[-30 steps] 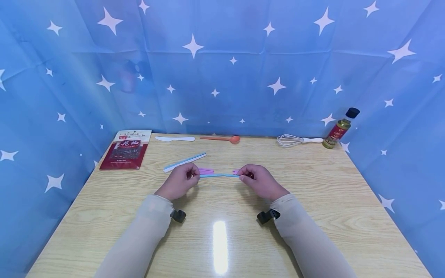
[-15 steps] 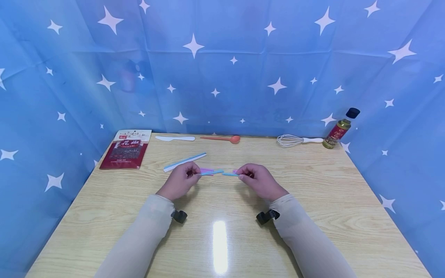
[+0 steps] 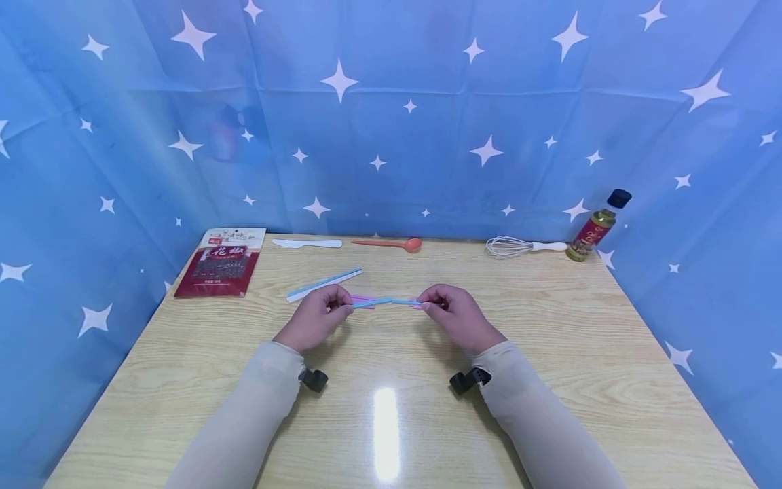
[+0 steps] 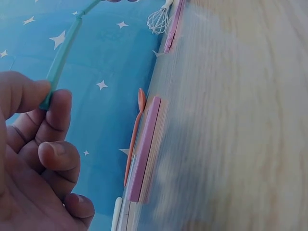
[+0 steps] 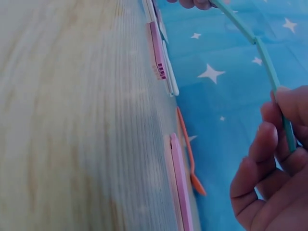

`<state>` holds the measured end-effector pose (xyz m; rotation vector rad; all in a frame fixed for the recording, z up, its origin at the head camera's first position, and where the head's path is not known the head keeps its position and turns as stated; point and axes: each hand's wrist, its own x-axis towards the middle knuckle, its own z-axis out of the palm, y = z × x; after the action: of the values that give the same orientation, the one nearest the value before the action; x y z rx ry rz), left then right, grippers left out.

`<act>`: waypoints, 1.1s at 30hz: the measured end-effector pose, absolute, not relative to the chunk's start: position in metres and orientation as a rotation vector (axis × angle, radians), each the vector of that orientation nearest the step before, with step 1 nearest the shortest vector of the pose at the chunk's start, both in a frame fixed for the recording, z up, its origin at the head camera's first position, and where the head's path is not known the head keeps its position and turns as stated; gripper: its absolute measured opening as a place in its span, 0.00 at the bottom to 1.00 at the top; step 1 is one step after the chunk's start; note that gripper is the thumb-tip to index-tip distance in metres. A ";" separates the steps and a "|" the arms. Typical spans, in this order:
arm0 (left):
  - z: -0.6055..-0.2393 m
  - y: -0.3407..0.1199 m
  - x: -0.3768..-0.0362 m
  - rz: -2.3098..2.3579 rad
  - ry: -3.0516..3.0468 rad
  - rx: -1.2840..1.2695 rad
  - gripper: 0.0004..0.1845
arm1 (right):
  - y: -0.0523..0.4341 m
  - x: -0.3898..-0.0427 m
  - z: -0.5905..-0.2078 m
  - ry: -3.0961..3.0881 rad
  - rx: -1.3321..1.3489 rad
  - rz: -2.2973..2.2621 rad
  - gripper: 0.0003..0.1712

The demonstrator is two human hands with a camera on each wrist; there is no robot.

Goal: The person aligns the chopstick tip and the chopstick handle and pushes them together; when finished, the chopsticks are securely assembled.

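A thin teal plastic strip (image 3: 385, 301) hangs a little above the wooden table (image 3: 550, 353). My left hand (image 3: 343, 308) pinches its left end and my right hand (image 3: 425, 305) pinches its right end. The strip bends slightly at a joint in its middle. In the left wrist view thumb and forefinger of the left hand (image 4: 45, 103) grip the teal strip (image 4: 62, 57). In the right wrist view the right hand (image 5: 281, 113) holds the teal strip (image 5: 260, 48), which runs up to the other hand. Pink strip pieces (image 3: 364, 299) lie on the table just behind.
A blue-and-white strip (image 3: 324, 284) lies left of centre. Along the back edge are a red spice pouch (image 3: 221, 263), a white plastic knife (image 3: 307, 243), an orange spoon (image 3: 391, 244), a whisk (image 3: 519, 247) and an oil bottle (image 3: 597, 226). Blue star-patterned cloth walls three sides.
The teal strip was straight a second ago and now kinks upward at its middle joint. Both hands have shifted slightly inward and still pinch its ends.
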<state>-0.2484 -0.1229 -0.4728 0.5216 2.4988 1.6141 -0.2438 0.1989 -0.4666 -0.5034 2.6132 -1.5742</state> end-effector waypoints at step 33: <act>-0.473 -0.119 -0.247 1.566 2.535 0.504 0.02 | 0.197 -0.243 -0.467 2.633 -0.499 -1.538 0.07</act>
<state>-0.2471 -0.1194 -0.4728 0.5044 2.5352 1.5662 -0.2434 0.1972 -0.4673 -0.4990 2.6334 -1.5380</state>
